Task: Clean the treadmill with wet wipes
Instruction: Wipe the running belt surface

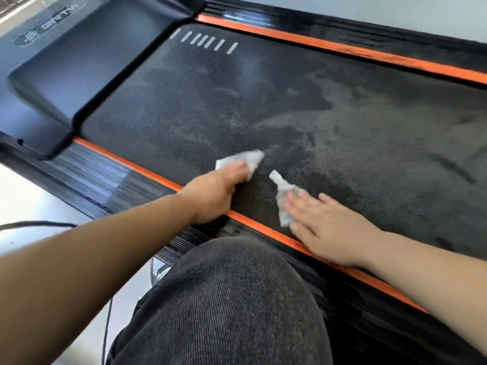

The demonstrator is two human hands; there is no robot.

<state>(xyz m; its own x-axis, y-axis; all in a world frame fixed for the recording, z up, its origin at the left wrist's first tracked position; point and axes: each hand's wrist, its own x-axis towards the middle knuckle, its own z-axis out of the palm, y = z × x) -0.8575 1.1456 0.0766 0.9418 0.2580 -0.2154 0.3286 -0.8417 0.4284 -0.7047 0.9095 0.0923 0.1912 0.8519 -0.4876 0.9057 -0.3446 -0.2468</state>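
Observation:
The treadmill's black textured belt (pixel 329 109) fills the view, dusty grey in patches and darker where it is damp. My left hand (pixel 218 188) has its fingers curled over a crumpled white wet wipe (pixel 250 158) on the belt near the orange strip. My right hand (pixel 326 227) lies flat with straight fingers, pressing a second crumpled wipe (pixel 280 191) onto the belt. Most of each wipe sticks out beyond the fingers.
Orange strips (pixel 342 48) and ribbed black side rails (pixel 100 167) border the belt on both sides. The black motor cover (pixel 79 64) rises at the upper left. My knee in dark grey trousers (pixel 232 306) is at the bottom. A black cable (pixel 34 223) runs across the pale floor.

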